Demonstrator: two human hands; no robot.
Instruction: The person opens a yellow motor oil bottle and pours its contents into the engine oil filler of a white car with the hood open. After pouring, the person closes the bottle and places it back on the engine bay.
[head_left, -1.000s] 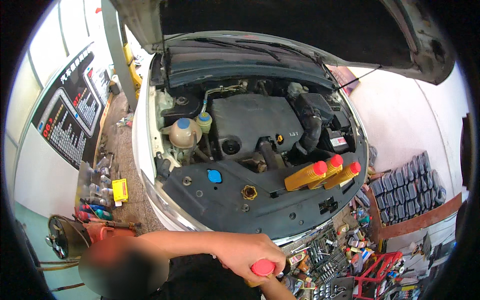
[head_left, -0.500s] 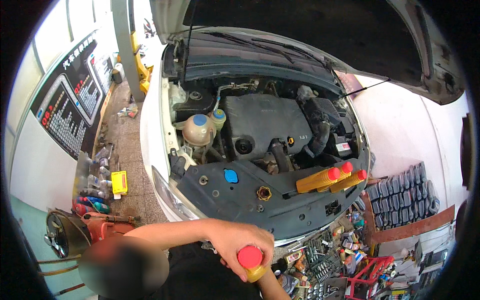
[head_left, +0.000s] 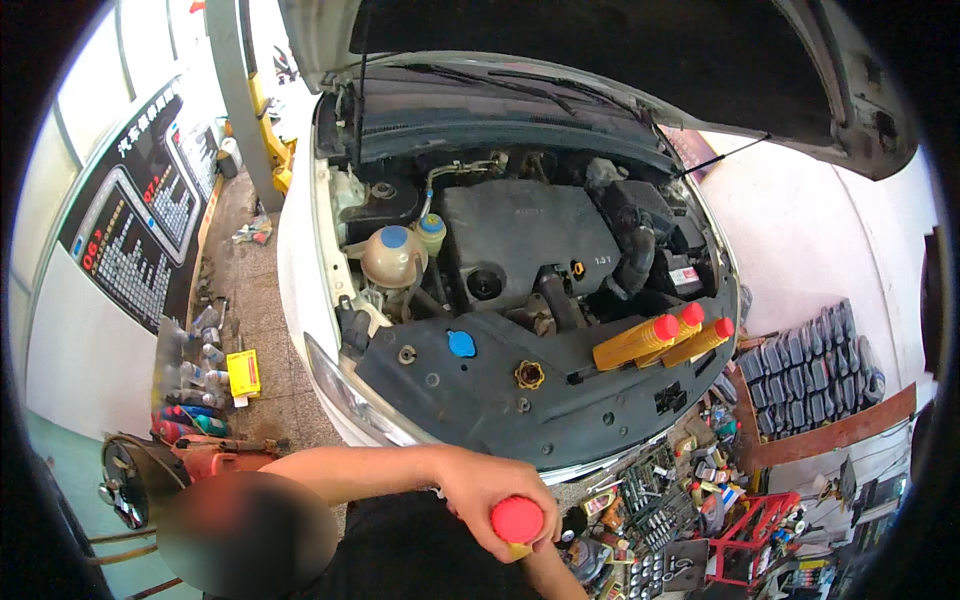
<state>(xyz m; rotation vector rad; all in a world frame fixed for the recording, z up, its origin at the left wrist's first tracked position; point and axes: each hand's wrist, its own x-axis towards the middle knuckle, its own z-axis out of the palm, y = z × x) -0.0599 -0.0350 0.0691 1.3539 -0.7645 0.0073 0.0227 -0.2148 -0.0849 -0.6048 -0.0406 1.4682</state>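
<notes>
One red-capped yellow bottle [head_left: 517, 522] in the left hand [head_left: 485, 488], fingers curled round it just below the cap, at the near side of the car's front edge; cap on, contents not visible. Right hand mostly hidden behind the left, only the forearm shows clearly; cannot tell its grip or how far open it is.

Three more yellow bottles [head_left: 634, 345] lie tilted side by side on the black front panel [head_left: 470, 410], right part, red caps toward the person; fill not readable. Yellow ring-shaped cap [head_left: 529, 375] sits on the panel left of them, blue cap [head_left: 461, 344] further left. Engine cover [head_left: 530, 240] has a dark round opening at its near left corner.

Left of the cover: rounded tan tank [head_left: 394, 262], blue cap on, level unclear; smaller pale-green reservoir [head_left: 431, 235] just beside it, also capped. Yellow box [head_left: 242, 373] on the floor at left, near clear plastic bottles [head_left: 211, 354].
</notes>
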